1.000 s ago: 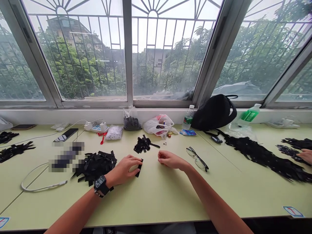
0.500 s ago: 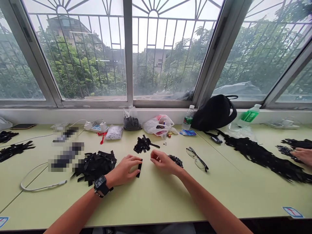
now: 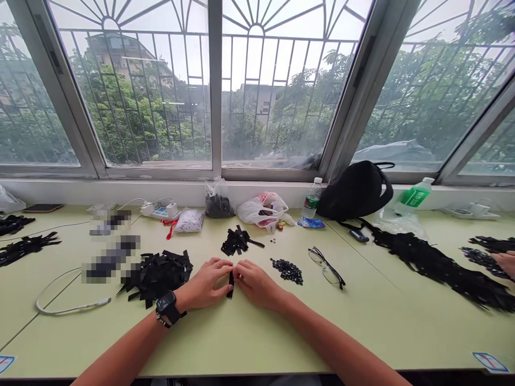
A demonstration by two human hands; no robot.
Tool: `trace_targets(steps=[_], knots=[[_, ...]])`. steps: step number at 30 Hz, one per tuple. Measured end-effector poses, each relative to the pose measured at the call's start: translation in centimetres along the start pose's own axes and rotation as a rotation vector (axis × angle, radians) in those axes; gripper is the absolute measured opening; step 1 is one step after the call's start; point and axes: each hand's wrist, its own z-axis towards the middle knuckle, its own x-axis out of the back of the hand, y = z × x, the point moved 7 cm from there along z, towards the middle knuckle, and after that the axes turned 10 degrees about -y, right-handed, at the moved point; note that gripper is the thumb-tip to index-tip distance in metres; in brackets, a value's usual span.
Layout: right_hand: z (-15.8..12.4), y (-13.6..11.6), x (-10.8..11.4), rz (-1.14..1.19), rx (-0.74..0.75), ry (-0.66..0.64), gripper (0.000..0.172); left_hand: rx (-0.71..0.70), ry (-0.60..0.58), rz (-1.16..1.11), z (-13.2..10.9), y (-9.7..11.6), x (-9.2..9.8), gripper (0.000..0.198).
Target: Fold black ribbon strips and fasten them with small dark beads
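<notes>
A short black strip [image 3: 230, 289] lies on the table in front of me. My left hand [image 3: 205, 284], with a watch on its wrist, holds the strip's left side between thumb and fingertips. Bent together at the strip's upper end are the fingers of my right hand [image 3: 255, 282]; whatever they pinch is too small and hidden to make out. Right of that hand is a pile of small round black pieces [image 3: 287, 271]. A heap of black strips [image 3: 161, 274] sits left of my left hand. Several more strips [image 3: 238, 239] lie beyond both hands.
Eyeglasses [image 3: 326, 267] rest to the right. Along the window stand a plastic bag [image 3: 263, 210], a bottle [image 3: 311, 199] and a black bag [image 3: 354, 190]. A white cable [image 3: 72, 308] curves at left. Another person's hand [image 3: 505, 262] is at the far right, near a long black pile [image 3: 434, 262].
My right hand has moved left from beside the round pieces to the strip's upper end, uncovering the pile. My left hand stays at the strip. The view has shifted slightly.
</notes>
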Motion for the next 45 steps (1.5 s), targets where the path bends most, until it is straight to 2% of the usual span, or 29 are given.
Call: trace_targets(steps=[13, 17, 35, 45], knots=[[0.1, 0.1, 0.0, 0.001, -0.001, 0.018, 0.016, 0.033, -0.042, 0.012, 0.2, -0.9, -0.6, 0.055], [0.4, 0.2, 0.0, 0.001, -0.007, 0.024, 0.017, 0.016, -0.094, 0.015, 0.2, -0.7, -0.8, 0.056], [1.1, 0.8, -0.2, -0.022, -0.009, 0.064, 0.018, 0.003, -0.044, 0.006, 0.1, -1.1, -0.9, 0.064], [0.9, -0.1, -0.2, -0.051, 0.034, 0.024, 0.021, 0.02, -0.102, 0.019, 0.2, -0.4, -0.6, 0.061]])
